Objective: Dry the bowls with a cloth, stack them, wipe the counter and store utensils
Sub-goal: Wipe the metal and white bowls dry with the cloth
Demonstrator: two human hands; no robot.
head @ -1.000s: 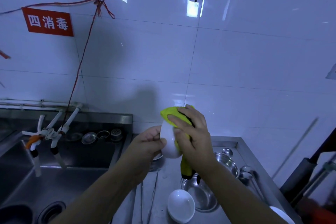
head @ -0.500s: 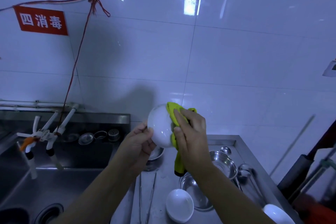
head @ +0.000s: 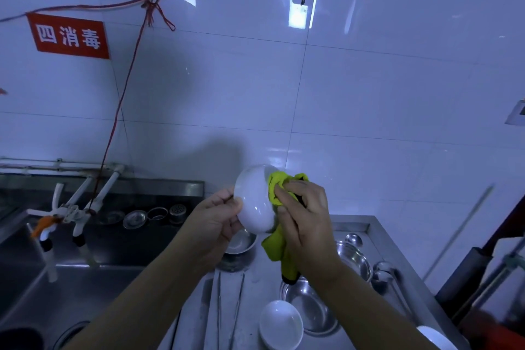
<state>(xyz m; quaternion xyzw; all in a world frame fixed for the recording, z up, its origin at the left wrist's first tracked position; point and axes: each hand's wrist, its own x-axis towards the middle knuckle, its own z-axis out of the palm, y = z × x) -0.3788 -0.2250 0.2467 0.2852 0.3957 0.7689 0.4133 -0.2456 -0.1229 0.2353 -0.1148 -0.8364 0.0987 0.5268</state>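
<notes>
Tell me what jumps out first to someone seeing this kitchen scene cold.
The white bowl held up mid-frame, gripped by the left hand while the right hand presses a bright yellow-green cloth against it. Next, the red sign on the tiled wall, upper left. Below the hands, another white bowl sits upside down on the steel counter beside metal bowls.

**Steel table beside the sink**

The steel table (head: 352,226) carries a white bowl (head: 280,324) turned upside down near its front edge, just beside a wide steel bowl (head: 312,307). Long metal tongs (head: 230,310) lie to the left. Further back sit another steel bowl (head: 355,260), a small steel bowl (head: 240,243) and a ladle (head: 383,268).
</notes>
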